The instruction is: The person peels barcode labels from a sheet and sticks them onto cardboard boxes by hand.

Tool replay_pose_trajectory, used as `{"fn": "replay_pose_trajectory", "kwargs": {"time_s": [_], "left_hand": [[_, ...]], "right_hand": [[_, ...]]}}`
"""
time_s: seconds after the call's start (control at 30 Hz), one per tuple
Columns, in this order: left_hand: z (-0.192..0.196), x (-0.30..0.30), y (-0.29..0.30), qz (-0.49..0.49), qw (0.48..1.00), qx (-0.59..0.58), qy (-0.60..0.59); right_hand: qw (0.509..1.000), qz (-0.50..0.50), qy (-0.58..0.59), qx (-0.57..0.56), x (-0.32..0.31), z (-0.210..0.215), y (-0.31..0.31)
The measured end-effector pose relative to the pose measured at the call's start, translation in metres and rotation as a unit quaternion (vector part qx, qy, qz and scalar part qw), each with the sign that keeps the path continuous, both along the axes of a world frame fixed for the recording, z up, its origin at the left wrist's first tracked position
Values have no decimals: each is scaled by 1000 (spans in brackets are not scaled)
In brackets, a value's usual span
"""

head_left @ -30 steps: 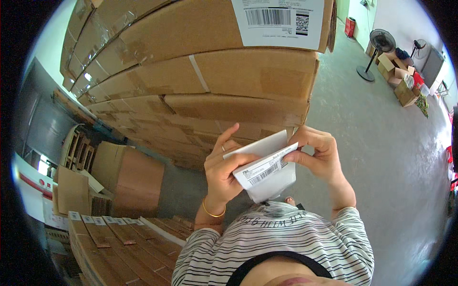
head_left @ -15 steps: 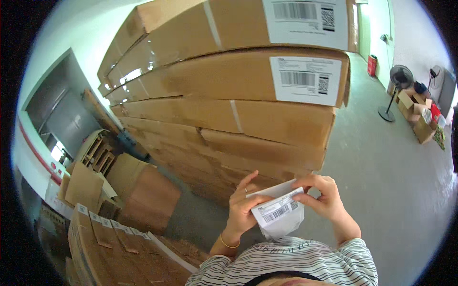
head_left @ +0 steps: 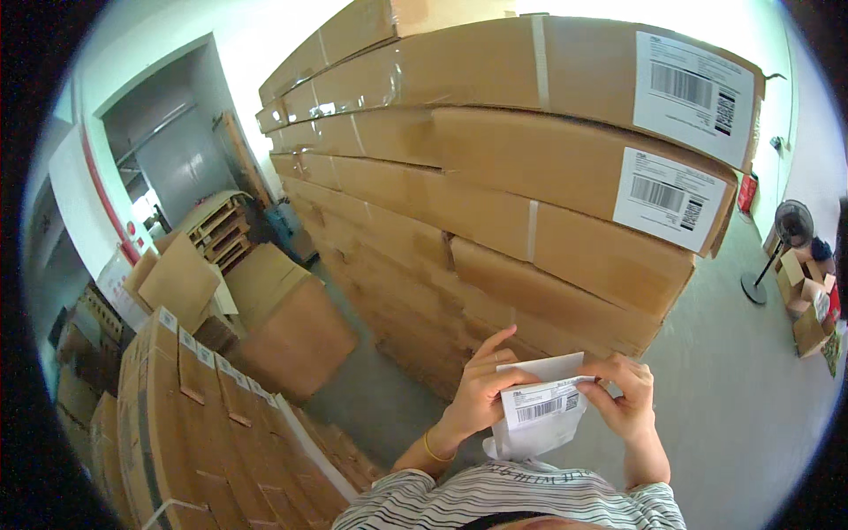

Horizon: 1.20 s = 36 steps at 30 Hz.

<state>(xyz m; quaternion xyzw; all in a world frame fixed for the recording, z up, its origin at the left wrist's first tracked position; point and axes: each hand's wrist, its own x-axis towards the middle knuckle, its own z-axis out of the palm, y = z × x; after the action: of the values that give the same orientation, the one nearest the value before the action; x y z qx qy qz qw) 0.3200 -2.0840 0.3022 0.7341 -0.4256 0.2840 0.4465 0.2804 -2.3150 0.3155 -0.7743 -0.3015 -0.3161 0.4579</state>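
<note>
Labels (head_left: 542, 409): I see white, black barcodes
Shirt (head_left: 601, 502): white, black stripes
Boxes (head_left: 477, 66): brown
Bracelet (head_left: 430, 449): yellow
Far-right fan (head_left: 794, 224): black

Bright wall (head_left: 243, 53), glare on carton tape (head_left: 327, 109), dim doorway (head_left: 168, 150), fisheye-bent edges, black corners

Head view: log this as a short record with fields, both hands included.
Left hand: holds the left side of the white barcode labels
Right hand: fingers pinch the labels' upper right corner
Ahead: tall stack of brown cartons, two white stickers at its right end
Lower left: more cartons
Far right: black stand fan near open boxes
</note>
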Motion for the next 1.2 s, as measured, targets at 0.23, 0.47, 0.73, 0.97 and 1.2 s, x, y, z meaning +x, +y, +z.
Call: {"fn": "replay_pose_trajectory", "kwargs": {"time_s": [0.23,0.47,0.73,0.97,1.2], "left_hand": [[0,0,0,7,1000,1,-1],[-2,6,-1,-13,1000,-16,-13],[-1,12,1,-25,1000,-13,-2],[-1,14,3,-35,999,-5,-4],[-4,15,3,-36,999,-10,-1]], "right_hand": [[1000,-1,4,-6,-2,3,0],[999,-9,-8,-43,-4,5,-1],[998,-38,-7,-48,-9,7,2],[998,-42,-11,-50,-10,3,4],[998,-44,-8,-46,-10,4,5]]}}
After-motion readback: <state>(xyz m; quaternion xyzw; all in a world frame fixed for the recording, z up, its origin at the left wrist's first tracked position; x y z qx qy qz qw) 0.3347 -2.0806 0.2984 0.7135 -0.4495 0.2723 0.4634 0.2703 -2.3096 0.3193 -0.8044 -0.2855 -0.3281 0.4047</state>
